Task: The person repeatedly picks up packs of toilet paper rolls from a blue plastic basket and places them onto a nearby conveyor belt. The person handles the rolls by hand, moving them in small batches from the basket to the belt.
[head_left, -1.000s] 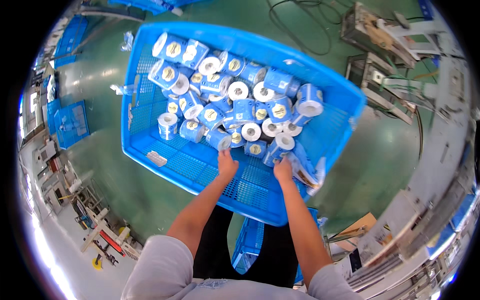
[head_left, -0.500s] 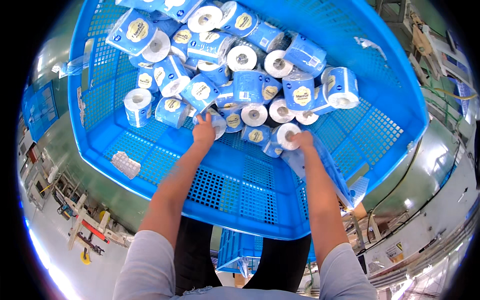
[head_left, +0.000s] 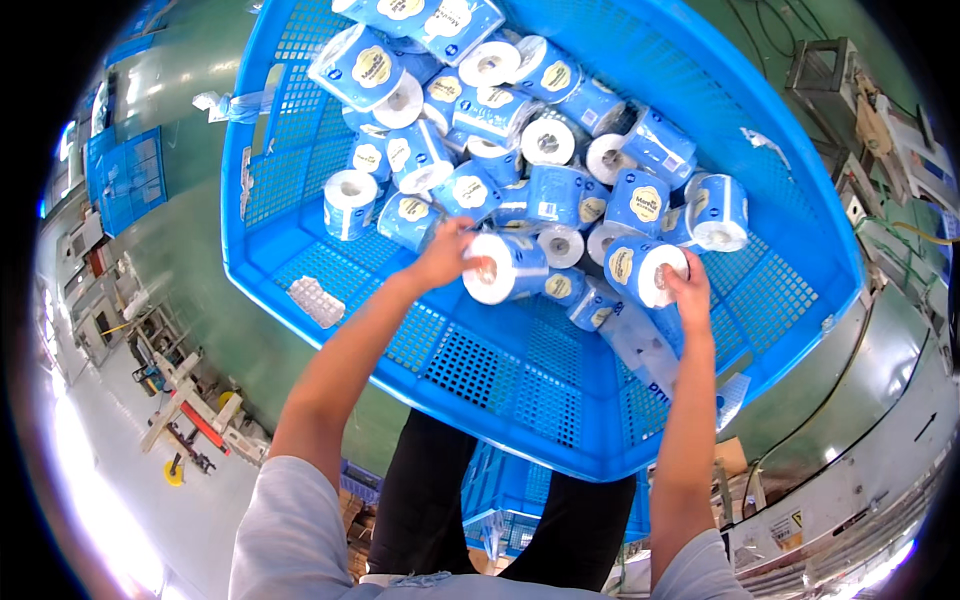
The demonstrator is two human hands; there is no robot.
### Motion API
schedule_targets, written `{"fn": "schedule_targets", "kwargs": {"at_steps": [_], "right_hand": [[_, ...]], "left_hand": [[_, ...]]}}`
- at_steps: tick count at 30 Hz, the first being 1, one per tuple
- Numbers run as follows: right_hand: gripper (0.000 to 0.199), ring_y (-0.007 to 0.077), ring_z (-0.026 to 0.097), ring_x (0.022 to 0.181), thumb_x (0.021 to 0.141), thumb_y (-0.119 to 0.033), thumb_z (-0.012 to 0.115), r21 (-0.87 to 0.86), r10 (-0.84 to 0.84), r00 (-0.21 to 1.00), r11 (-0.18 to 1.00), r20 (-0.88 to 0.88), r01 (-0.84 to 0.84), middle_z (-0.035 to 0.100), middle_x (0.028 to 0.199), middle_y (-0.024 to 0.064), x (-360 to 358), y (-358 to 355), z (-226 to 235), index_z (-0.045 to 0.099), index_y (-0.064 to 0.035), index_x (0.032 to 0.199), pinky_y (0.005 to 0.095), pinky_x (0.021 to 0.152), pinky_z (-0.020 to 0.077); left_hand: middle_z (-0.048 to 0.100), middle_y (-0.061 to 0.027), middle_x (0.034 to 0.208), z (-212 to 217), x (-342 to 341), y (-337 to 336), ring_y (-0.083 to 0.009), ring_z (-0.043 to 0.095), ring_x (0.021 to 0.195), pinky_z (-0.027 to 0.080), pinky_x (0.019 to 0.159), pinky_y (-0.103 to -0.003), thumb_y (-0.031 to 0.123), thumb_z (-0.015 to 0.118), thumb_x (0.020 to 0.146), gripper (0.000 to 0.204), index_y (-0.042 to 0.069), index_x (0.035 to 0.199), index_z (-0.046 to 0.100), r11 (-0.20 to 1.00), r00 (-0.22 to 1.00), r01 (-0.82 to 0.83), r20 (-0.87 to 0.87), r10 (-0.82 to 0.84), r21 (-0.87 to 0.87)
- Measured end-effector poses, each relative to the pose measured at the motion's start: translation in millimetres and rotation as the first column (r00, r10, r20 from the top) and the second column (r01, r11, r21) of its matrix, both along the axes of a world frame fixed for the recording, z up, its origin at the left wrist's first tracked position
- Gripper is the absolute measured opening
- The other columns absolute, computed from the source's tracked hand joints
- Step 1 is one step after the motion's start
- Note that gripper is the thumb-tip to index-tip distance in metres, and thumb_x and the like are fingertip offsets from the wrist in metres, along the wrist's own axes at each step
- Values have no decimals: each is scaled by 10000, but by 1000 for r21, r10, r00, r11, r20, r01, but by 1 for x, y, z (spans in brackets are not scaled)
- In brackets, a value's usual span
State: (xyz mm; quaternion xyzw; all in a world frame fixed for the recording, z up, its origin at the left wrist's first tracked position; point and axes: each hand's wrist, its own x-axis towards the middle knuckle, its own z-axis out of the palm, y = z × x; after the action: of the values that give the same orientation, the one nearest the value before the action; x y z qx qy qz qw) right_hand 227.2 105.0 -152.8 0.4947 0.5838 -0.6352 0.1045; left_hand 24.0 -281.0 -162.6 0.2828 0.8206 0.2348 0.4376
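Observation:
My left hand (head_left: 446,258) is closed on a toilet paper roll (head_left: 520,266) in blue wrapping, its white end facing me and my thumb at the core. Farther right, my right hand (head_left: 688,288) grips another toilet paper roll (head_left: 626,264) by its white end, with the fingers partly hidden behind it. Both rolls are at the near side of a heap of wrapped rolls (head_left: 560,195) in a large blue plastic basket (head_left: 440,400). Below the right-hand roll lies a translucent bluish plastic bag (head_left: 642,345) with print on it.
A torn pale label (head_left: 317,301) sticks to the basket's left floor. Under the big basket, between my legs, is another blue crate (head_left: 515,495). Metal equipment (head_left: 195,415) stands on the left floor, and a frame (head_left: 830,95) at the far right.
Both hands now hold rolls lifted against the near side of the heap; the left one's white end has turned toward me. In view, the basket has shifted right and the bag shows more.

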Motion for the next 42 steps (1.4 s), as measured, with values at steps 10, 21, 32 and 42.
{"fn": "schedule_targets", "kwargs": {"at_steps": [10,21,32,42], "right_hand": [[365,197,475,1144,893,-178,561,-529,-772,585,615,-251,585,538,1202,74,-10,-3,-23,482,-41,1221,395,1021,355],[581,350,371,1092,682,-311,756,882,-367,925,464,102,86,362,1203,202,-77,-6,-75,562,-162,1208,419,941,348],[466,307,485,979,688,-176,753,678,-154,950,671,-270,301,494,1036,176,-35,-33,23,577,49,1056,387,880,414],[360,316,486,1068,662,-152,738,931,176,972,355,-155,84,454,1150,171,123,29,437,643,-28,987,397,924,374]], "left_hand": [[356,-122,1328,-5,-67,-58,-308,282,1294,293,1051,-459,324,584,894,514,141,1322,366,-74,-261,-960,769,583,-270],[557,21,1017,-64,-78,0,-166,494,936,332,958,-385,310,656,841,391,174,1155,468,-331,-312,-940,586,748,-78],[583,3,849,54,-47,24,-83,512,786,393,671,-226,296,659,855,307,32,998,595,72,128,-953,175,976,296],[435,-135,1078,367,57,261,-287,460,1001,392,879,-371,135,761,656,469,43,1090,610,759,823,-220,-302,482,613]]}}
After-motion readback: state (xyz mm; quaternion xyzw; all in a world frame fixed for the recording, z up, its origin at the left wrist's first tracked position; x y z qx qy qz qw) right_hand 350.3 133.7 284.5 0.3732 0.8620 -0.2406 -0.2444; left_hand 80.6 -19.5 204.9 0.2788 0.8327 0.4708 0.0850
